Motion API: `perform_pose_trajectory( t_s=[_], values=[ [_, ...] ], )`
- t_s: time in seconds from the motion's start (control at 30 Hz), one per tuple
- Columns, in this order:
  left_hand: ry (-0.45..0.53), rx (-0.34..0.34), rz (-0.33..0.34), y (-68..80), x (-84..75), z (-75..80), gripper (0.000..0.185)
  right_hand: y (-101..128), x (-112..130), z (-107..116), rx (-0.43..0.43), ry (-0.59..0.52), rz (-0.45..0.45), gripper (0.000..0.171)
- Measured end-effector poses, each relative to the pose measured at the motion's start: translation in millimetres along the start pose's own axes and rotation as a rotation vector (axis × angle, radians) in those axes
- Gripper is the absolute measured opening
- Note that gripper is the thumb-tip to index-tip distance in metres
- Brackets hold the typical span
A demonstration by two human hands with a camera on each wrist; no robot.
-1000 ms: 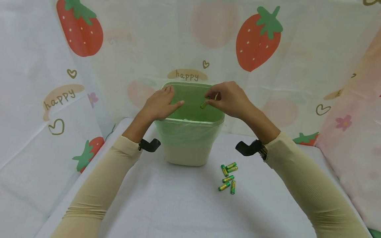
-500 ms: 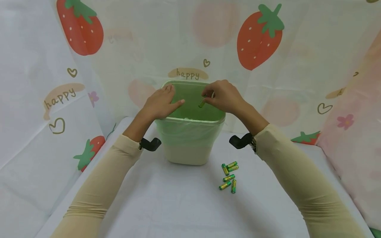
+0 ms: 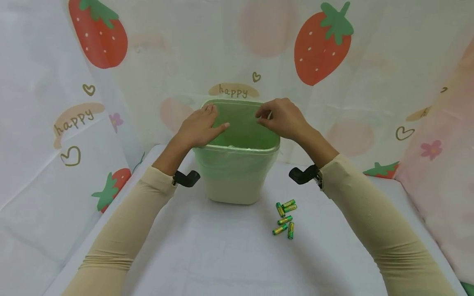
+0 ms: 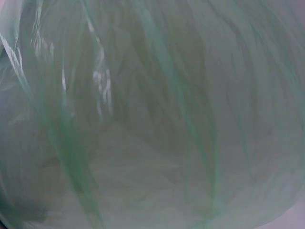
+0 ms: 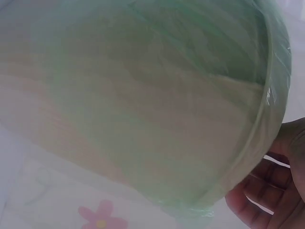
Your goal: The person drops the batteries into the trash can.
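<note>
Your left hand (image 3: 198,128) is resting flat on the left rim of the bin (image 3: 237,187), fingers straight and spread, the thumb pointing in over the opening. Your right hand (image 3: 283,118) is hovering above the right side of the opening with its fingers drawn together at the tips; nothing is showing between them from the head view, and the right wrist view is catching only a few loosely bent fingers (image 5: 267,200) beside the rim, so it is probably holding nothing. The bin is standing upright on the white table (image 3: 207,255), near its back edge, lined with a green bag (image 3: 237,162) that is folding down over the outside wall. Five batteries (image 3: 284,218), green and yellow, are lying in a loose cluster on the table just right of the bin's base. A strawberry-print cloth (image 3: 322,45) is hanging behind.
</note>
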State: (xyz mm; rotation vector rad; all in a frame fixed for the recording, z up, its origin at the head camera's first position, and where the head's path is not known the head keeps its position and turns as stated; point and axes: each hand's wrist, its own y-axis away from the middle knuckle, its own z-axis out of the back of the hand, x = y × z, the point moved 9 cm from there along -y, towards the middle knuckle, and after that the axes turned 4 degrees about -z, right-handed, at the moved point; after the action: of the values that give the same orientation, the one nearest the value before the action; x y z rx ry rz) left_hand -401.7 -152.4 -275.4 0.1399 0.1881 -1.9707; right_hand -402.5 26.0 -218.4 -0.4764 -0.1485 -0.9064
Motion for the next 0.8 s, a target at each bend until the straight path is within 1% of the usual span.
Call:
perform_pose_trajectory(
  t_s=[0.37, 0.63, 0.8],
  values=[
    [0.017, 0.004, 0.002, 0.3, 1.8, -1.3, 0.083, 17.1, -4.6, 10.2, -0.024, -0.032, 0.007, 0.016],
    [0.017, 0.001, -0.001, -2.2, 2.8, -1.8, 0.083, 39.4, -10.3, 16.4, -0.046, -0.016, 0.012, 0.015],
    [0.023, 0.006, 0.004, -1.7, 2.5, -2.6, 0.083, 54.4, -13.9, 20.6, -0.073, -0.027, 0.031, 0.014]
  ],
)
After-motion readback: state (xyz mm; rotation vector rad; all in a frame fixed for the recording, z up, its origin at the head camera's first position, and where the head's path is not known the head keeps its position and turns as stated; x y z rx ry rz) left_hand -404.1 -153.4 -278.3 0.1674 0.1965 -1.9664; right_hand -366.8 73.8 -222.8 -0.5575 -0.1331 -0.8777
